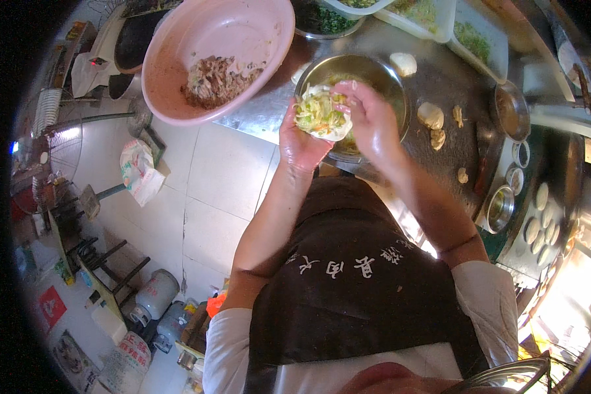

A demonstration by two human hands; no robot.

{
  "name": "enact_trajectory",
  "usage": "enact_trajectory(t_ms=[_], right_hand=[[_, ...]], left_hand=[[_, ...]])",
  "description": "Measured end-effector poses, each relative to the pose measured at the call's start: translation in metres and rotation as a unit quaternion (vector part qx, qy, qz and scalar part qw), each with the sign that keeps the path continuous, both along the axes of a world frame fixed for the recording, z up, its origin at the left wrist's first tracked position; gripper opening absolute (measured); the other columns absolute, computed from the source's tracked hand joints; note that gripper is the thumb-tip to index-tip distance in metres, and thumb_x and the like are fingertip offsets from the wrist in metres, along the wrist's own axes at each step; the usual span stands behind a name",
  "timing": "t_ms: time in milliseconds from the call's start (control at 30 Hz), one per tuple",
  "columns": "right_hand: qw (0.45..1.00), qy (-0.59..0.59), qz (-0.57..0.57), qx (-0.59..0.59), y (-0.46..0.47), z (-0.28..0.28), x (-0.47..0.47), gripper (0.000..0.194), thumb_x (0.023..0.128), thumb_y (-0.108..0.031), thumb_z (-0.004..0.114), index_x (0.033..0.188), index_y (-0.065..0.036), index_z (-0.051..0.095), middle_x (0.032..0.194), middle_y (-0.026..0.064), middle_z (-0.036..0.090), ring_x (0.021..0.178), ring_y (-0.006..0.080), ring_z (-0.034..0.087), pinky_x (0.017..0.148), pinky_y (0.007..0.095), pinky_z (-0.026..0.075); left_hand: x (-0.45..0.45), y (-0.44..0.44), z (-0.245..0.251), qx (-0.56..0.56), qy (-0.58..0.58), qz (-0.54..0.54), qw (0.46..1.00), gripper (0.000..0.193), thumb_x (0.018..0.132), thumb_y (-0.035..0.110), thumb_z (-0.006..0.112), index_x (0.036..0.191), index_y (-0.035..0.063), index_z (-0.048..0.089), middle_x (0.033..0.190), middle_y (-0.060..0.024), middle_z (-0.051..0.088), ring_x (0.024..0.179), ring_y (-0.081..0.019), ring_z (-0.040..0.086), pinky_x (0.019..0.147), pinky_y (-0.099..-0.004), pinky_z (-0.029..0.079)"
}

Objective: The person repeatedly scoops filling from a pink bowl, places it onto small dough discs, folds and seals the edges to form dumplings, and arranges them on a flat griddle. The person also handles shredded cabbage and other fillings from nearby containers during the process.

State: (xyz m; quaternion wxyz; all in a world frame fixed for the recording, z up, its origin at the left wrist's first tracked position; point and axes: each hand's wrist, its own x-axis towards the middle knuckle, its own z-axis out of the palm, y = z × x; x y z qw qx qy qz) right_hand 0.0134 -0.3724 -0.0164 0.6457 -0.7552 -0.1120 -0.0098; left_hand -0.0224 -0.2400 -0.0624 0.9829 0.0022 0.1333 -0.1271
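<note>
My left hand point(299, 143) is cupped under a flattened round of white dough point(342, 132). A heap of shredded pale-green filling point(319, 111), with a few orange bits, covers most of the dough. My right hand point(369, 111) is at the right side of the heap, its fingers bent over the edge; whether they pinch anything is hidden. Both hands are above a steel bowl point(397, 93) with some yellowish filling low inside. Pale dough lumps point(430, 115) lie on the dark worktop point(453, 152) to the right, with small scraps of dough point(438, 140) near them.
A big pink basin point(256, 29) holding a brownish minced mix point(221, 79) stands at the left. Plastic tubs of chopped greens point(473, 42) line the back. At right are a steel pan point(511, 111), a small steel bowl point(500, 209) and several dough discs point(541, 197) on a flat plate.
</note>
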Motion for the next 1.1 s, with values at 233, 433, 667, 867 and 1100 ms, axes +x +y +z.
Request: enact_trajectory(t_ms=[233,433,667,867,1100], right_hand=[[0.938,-0.272,-0.065,-0.203,-0.007,0.019,0.006,0.021,0.079,-0.001,0.062,0.099,-0.004,0.067,0.091,0.0190,0.065,0.080,0.0318,0.066,0.071,0.0402,0.052],[0.871,0.201,0.147,-0.424,-0.050,-0.026,0.010,0.027,0.083,0.001,0.058,0.109,-0.006,0.065,0.096,0.0155,0.064,0.089,0.0268,0.061,0.082,0.0379,0.047],[0.813,0.369,0.224,-0.391,-0.029,-0.020,0.006,0.029,0.088,-0.005,0.054,0.115,-0.004,0.064,0.111,0.0196,0.063,0.106,0.0320,0.061,0.091,0.0403,0.046],[0.826,0.214,0.371,-0.366,-0.045,-0.047,0.000,0.026,0.086,-0.016,0.063,0.107,-0.001,0.064,0.098,0.0177,0.063,0.095,0.0337,0.061,0.080,0.0404,0.049],[0.864,-0.232,0.164,-0.417,-0.036,-0.069,-0.057,0.030,0.077,-0.034,0.071,0.077,-0.007,0.057,0.084,0.0094,0.057,0.087,0.0285,0.058,0.074,0.0412,0.049]], left_hand=[[0.006,-0.004,-0.002,-0.024,0.003,0.003,1.000,0.052,0.097,0.046,0.041,0.132,0.0078,0.050,0.132,-0.0119,0.054,0.123,-0.0285,0.049,0.105,-0.0457,0.036],[-0.004,0.017,-0.006,0.020,0.038,0.020,0.999,0.056,0.095,0.047,0.045,0.134,0.0063,0.047,0.134,-0.0179,0.050,0.126,-0.0327,0.046,0.108,-0.0479,0.035],[-0.012,0.026,-0.015,0.018,0.044,0.033,0.998,0.057,0.095,0.048,0.044,0.135,0.0071,0.046,0.136,-0.0185,0.047,0.127,-0.0327,0.045,0.107,-0.0489,0.036],[-0.010,0.021,-0.014,0.027,0.044,0.038,0.998,0.057,0.095,0.048,0.046,0.134,0.0070,0.047,0.135,-0.0182,0.048,0.127,-0.0319,0.045,0.108,-0.0472,0.035],[-0.007,0.022,-0.016,-0.010,0.007,0.038,0.999,0.055,0.097,0.046,0.043,0.133,0.0045,0.047,0.135,-0.0164,0.050,0.126,-0.0328,0.045,0.108,-0.0481,0.033]])
